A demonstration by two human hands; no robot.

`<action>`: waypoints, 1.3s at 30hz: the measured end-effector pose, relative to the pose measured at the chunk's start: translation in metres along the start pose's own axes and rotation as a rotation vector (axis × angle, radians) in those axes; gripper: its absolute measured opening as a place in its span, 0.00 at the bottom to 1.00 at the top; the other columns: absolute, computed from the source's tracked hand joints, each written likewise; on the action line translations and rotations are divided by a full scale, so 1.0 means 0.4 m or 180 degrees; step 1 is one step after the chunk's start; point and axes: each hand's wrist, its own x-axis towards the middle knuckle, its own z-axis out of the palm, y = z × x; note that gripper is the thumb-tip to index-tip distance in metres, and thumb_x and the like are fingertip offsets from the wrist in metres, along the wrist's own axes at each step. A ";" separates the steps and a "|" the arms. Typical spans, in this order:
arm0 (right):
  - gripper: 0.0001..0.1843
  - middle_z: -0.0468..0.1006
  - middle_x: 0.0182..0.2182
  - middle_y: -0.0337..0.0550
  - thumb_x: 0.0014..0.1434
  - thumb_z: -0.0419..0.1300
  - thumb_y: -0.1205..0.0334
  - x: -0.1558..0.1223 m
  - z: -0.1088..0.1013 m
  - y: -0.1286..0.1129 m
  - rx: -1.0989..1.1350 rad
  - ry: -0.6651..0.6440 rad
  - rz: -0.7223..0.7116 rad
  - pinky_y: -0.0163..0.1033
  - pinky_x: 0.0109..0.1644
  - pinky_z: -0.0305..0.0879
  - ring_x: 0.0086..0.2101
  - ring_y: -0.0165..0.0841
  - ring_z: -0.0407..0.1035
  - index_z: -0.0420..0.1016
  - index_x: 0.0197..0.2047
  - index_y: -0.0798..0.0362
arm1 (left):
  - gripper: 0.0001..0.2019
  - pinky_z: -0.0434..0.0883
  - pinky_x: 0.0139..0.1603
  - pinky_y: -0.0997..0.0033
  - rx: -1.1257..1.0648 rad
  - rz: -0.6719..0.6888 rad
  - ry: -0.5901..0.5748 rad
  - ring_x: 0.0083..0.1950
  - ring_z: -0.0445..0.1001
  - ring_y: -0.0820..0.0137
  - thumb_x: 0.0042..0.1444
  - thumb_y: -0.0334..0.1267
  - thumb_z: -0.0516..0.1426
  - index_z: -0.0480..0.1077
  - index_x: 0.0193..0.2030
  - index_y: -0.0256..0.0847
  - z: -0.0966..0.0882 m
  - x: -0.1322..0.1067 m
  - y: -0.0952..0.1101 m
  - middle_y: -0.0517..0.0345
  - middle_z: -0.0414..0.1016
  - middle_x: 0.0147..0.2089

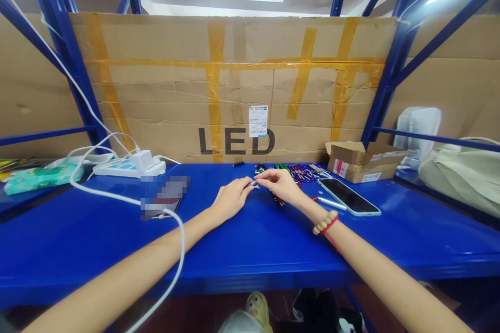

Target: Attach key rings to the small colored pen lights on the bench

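My left hand [230, 199] and my right hand [279, 184] meet over the blue shelf surface [253, 239]. Both pinch a small metallic piece [253, 184] between their fingertips; it is too small to name. My right wrist wears a bead bracelet with a red cord [326, 223]. Just behind my right hand lies a pile of small red, green and dark parts [297, 171]. A pen-like white stick [330, 203] rests right of my right wrist.
A phone [348, 196] lies face up at the right, beside an open cardboard box [361, 161]. A white power strip [128, 166] with cables and a second phone [162, 197] on a cable sit left. A taped cardboard sheet marked LED [234, 88] forms the back wall.
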 end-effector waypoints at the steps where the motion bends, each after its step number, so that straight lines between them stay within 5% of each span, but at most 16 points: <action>1: 0.14 0.79 0.29 0.45 0.46 0.61 0.55 -0.001 0.000 -0.005 0.0044 -0.0022 0.0012 0.37 0.35 0.67 0.29 0.32 0.72 0.78 0.32 0.57 | 0.13 0.65 0.39 0.72 -0.0019 0.0011 0.0011 0.44 0.71 0.69 0.62 0.43 0.41 0.64 0.43 0.48 -0.002 -0.003 0.002 0.62 0.73 0.41; 9: 0.14 0.72 0.17 0.39 0.47 0.61 0.53 -0.014 -0.035 -0.037 -0.0142 -0.0649 0.0262 0.29 0.20 0.59 0.18 0.25 0.63 0.74 0.25 0.58 | 0.13 0.65 0.37 0.74 0.0004 0.0438 -0.0050 0.40 0.72 0.70 0.62 0.42 0.43 0.66 0.42 0.46 -0.006 -0.019 0.000 0.60 0.74 0.39; 15: 0.14 0.69 0.18 0.37 0.53 0.56 0.56 -0.023 -0.040 -0.044 -0.0414 -0.1070 -0.0037 0.27 0.21 0.59 0.17 0.23 0.62 0.70 0.24 0.57 | 0.12 0.64 0.35 0.76 -0.0036 0.0622 -0.0096 0.37 0.73 0.71 0.62 0.40 0.43 0.66 0.41 0.44 -0.001 -0.021 -0.002 0.60 0.75 0.38; 27: 0.22 0.61 0.11 0.33 0.54 0.53 0.48 -0.027 -0.022 -0.029 -0.0052 -0.1579 0.0368 0.28 0.18 0.52 0.12 0.22 0.57 0.68 0.20 0.57 | 0.12 0.65 0.35 0.77 0.0356 0.0917 -0.0004 0.38 0.73 0.71 0.61 0.37 0.44 0.68 0.38 0.42 0.003 -0.026 -0.006 0.59 0.75 0.36; 39: 0.25 0.56 0.08 0.29 0.51 0.53 0.42 -0.018 -0.022 -0.025 0.0542 -0.1433 0.0683 0.29 0.14 0.47 0.10 0.22 0.52 0.67 0.20 0.57 | 0.12 0.65 0.35 0.78 0.0165 0.0658 0.0129 0.39 0.74 0.73 0.62 0.39 0.44 0.67 0.41 0.45 -0.003 -0.021 0.010 0.61 0.76 0.40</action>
